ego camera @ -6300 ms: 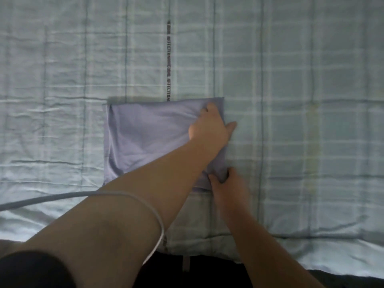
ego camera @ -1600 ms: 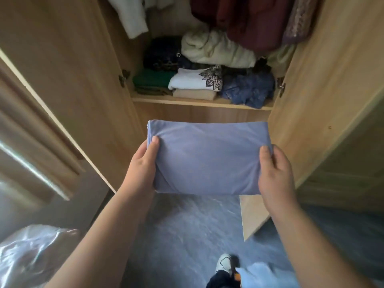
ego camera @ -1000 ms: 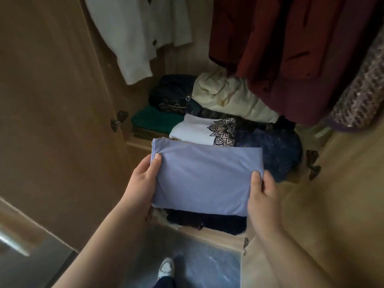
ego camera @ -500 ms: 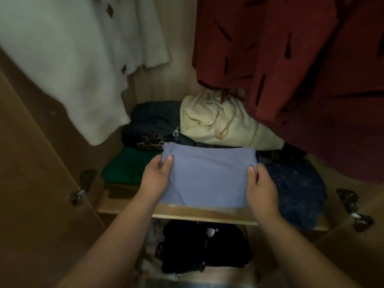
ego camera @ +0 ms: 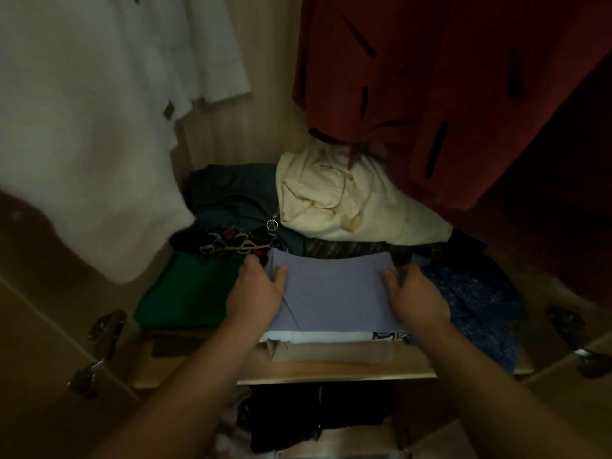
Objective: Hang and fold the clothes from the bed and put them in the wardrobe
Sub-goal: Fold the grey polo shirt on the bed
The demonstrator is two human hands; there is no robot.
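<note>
Nearest, black clothes below the wooden shelf. On the shelf, folded lavender garment lying atop a white folded piece. Left hand and right hand at its two side edges, grip closed on the cloth. Green folded garment just beside at left, cream bundle behind, red coat hanging above.
</note>
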